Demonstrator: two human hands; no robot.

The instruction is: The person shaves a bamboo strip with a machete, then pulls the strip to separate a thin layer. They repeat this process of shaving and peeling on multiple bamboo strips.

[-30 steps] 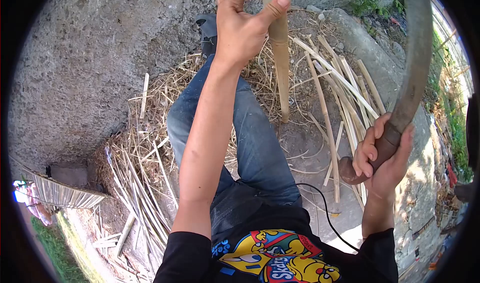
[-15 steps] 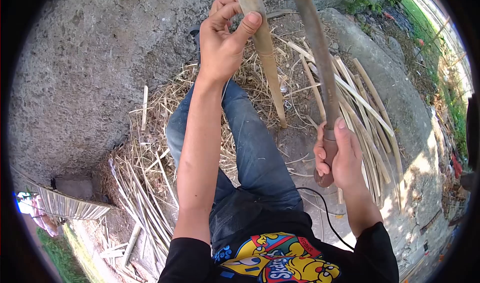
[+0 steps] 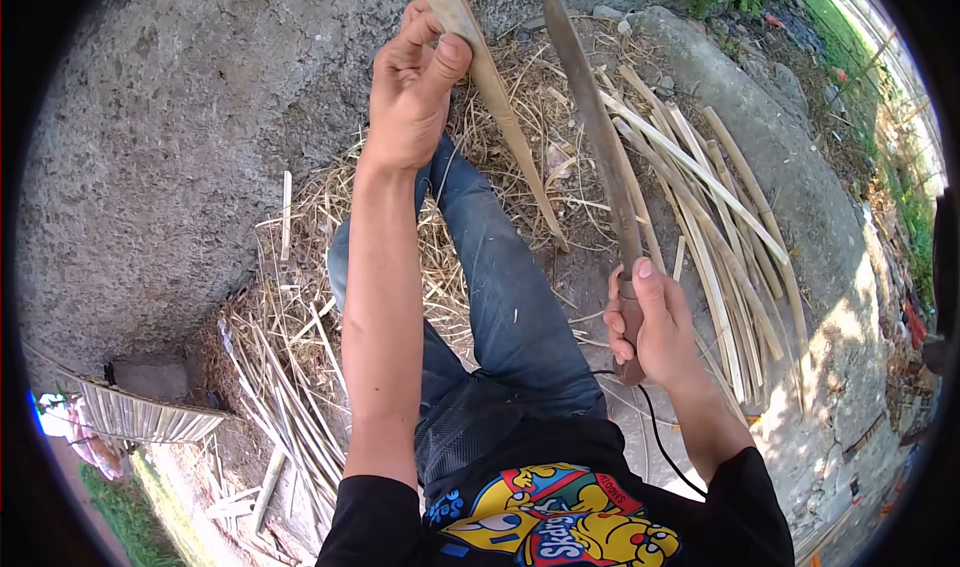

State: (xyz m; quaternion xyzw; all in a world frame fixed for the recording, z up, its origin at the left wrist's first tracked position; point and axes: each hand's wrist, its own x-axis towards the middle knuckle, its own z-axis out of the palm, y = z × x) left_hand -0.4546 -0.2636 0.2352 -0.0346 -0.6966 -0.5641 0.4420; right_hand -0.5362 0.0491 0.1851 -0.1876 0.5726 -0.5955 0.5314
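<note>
Closed around a tan bamboo strip (image 3: 507, 117) is my left hand (image 3: 415, 92), its thumb lying along the near face. The strip slants from the top edge down to a narrow end above the ground, and its upper end runs out of view. My right hand (image 3: 650, 322) grips the brown handle of a machete (image 3: 597, 132). The long dark blade points up and slightly left, to the right of the strip and apart from it. Below the strip are my legs in blue jeans (image 3: 510, 287).
Split bamboo strips (image 3: 725, 237) lie piled on the right, and more thin strips (image 3: 285, 417) lie at lower left. Shavings (image 3: 445, 287) cover the ground around my legs. A rough grey wall (image 3: 180, 167) stands on the left. A black cable (image 3: 660, 437) runs beside my right forearm.
My left hand has shifted left and slightly down with the bamboo strip, which slants more. My right hand has moved left and a little down, and the machete now tilts further left.
</note>
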